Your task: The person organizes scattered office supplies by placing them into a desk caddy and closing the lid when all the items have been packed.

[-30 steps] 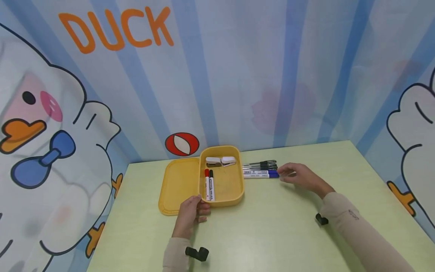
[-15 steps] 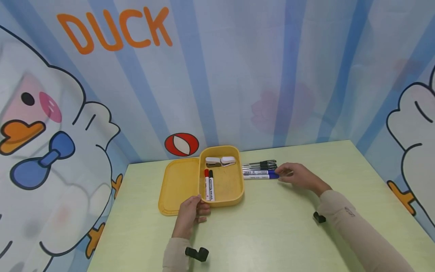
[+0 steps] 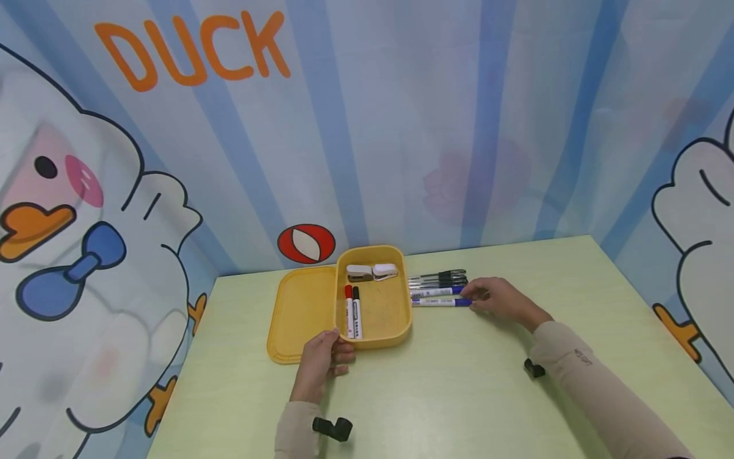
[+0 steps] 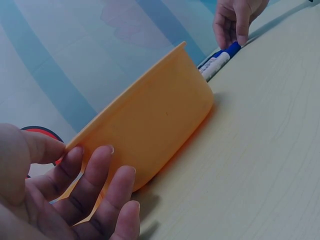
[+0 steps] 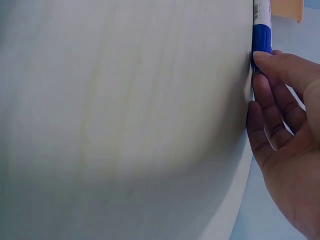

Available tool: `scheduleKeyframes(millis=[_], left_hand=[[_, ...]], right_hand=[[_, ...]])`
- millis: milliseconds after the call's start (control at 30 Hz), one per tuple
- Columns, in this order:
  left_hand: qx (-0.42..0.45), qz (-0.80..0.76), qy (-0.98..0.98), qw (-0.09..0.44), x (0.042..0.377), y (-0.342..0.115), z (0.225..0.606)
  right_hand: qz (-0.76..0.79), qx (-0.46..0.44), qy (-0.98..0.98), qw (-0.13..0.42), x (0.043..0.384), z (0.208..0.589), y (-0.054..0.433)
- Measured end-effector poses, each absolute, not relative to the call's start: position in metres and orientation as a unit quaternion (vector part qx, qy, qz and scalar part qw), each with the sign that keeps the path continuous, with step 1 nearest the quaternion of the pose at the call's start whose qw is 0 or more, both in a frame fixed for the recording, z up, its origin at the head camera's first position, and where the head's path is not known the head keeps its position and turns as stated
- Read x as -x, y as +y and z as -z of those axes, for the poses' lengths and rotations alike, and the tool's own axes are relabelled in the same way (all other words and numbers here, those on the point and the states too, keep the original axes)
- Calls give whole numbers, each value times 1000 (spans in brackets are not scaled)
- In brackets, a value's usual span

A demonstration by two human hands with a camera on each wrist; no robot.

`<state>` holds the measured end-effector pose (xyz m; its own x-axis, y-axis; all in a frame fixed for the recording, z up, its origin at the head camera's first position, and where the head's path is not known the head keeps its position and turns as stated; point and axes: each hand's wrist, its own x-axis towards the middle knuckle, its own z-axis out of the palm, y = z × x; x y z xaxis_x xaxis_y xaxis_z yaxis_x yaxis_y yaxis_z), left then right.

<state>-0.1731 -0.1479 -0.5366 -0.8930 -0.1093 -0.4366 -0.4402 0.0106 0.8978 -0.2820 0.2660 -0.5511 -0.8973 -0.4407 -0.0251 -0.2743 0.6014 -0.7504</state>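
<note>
Pinching 1 blue-capped marker (image 5: 262, 26) at its right end, the right hand (image 3: 500, 301) is nearer; the long axis points left, toward the yellow box (image 3: 380, 343) the left hand (image 3: 323, 358) grips.

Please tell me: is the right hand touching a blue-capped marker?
Touching. The right wrist view shows it: the right hand has its thumb tip on the blue cap of the marker, with no visible gap.

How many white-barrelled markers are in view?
4: a red-capped marker and a black-capped marker inside the yellow box; an upper blue-capped marker and a lower blue-capped marker to its right, cap ends at the right hand, which might hide more.
</note>
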Motion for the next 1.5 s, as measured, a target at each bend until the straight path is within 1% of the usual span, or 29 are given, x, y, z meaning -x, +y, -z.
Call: scheduleKeyframes(millis=[233,600,800,1033,1500], left_hand=[[192,-675,702,121,173,-148,537],[197,-673,702,125,173,-147,535],[196,-674,700,128,172,-147,535],[194,-674,701,125,173,-147,536],[203,-674,699,128,174,-147,536]], right_hand=[[411,202,883,102,279,553,264],[425,196,881,66,277,552,265],[424,176,886,64,274,548,265],[415,169,893,46,271,549,269],[436,180,881,44,268,543,273]])
